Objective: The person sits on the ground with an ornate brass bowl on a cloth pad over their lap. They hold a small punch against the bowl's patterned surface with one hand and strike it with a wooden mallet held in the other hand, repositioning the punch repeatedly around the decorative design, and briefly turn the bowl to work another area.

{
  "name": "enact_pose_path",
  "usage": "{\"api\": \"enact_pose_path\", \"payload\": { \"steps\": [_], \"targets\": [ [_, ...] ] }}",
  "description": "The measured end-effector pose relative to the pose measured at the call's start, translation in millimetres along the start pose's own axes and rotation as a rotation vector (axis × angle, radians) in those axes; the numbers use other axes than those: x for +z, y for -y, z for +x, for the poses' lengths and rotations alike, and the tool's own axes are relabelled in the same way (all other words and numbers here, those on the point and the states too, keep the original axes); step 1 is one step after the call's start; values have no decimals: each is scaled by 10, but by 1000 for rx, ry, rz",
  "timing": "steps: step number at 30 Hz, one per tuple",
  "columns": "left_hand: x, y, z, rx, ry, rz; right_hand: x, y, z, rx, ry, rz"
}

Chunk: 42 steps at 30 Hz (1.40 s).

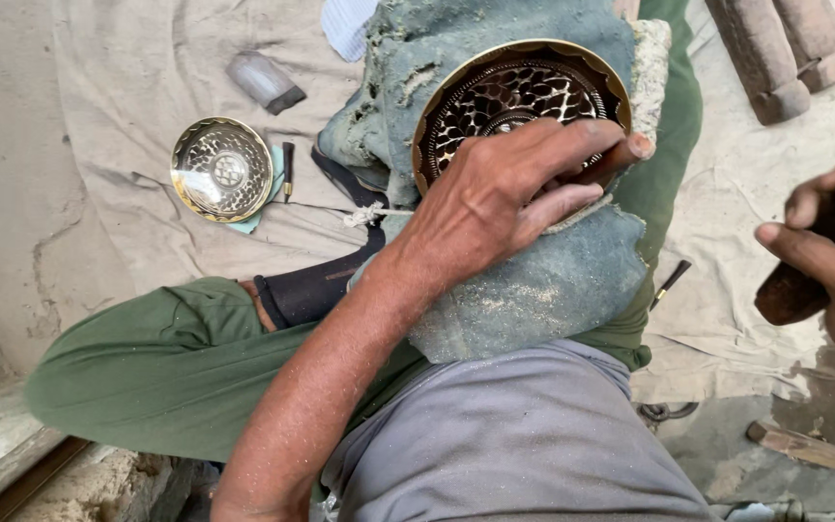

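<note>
A brass bowl (504, 92) with a cut, patterned inside rests tilted on a worn blue-grey cushion (533, 280) over my lap. My left hand (509, 193) lies across the bowl's lower rim, fingers closed around a thin chisel (620, 157) whose tip points into the bowl. At the right edge my right hand (833, 261) is raised and gripping the dark wooden handle of a hammer (790, 295); the hammer's head is out of view.
A second brass bowl (221, 169) lies on the beige cloth at the left, beside a small dark tool (287, 169) and a grey block (265, 81). Another punch (670, 283) lies right of my knee. Wooden mallets (775, 48) rest at the top right.
</note>
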<state>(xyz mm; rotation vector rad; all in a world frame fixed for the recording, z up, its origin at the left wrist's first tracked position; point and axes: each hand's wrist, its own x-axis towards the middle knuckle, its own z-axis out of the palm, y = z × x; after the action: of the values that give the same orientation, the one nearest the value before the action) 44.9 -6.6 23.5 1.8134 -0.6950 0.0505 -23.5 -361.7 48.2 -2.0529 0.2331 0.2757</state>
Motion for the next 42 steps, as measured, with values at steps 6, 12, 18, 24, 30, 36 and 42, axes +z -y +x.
{"api": "enact_pose_path", "payload": {
  "steps": [6, 12, 18, 24, 30, 36, 42],
  "targets": [
    [19, 139, 81, 33, 99, 79, -226, 34, -343, 330, 104, -522],
    [32, 177, 105, 99, 181, 146, -249, -193, -542, 821, -206, 366],
    [65, 254, 173, 170, 207, 107, -258, -397, -767, 770, -296, 601],
    [97, 271, 180, 182, 196, 52, -250, -147, -890, 671, -255, 270],
    [93, 231, 187, 152, 250, 94, -81, 319, -738, 84, -7, -891],
    [62, 233, 195, 175, 262, 89, 90, 612, -723, -129, -68, -852],
    [82, 243, 215, 155, 292, 91, 250, 814, -727, 81, -13, -957]
  ]
}}
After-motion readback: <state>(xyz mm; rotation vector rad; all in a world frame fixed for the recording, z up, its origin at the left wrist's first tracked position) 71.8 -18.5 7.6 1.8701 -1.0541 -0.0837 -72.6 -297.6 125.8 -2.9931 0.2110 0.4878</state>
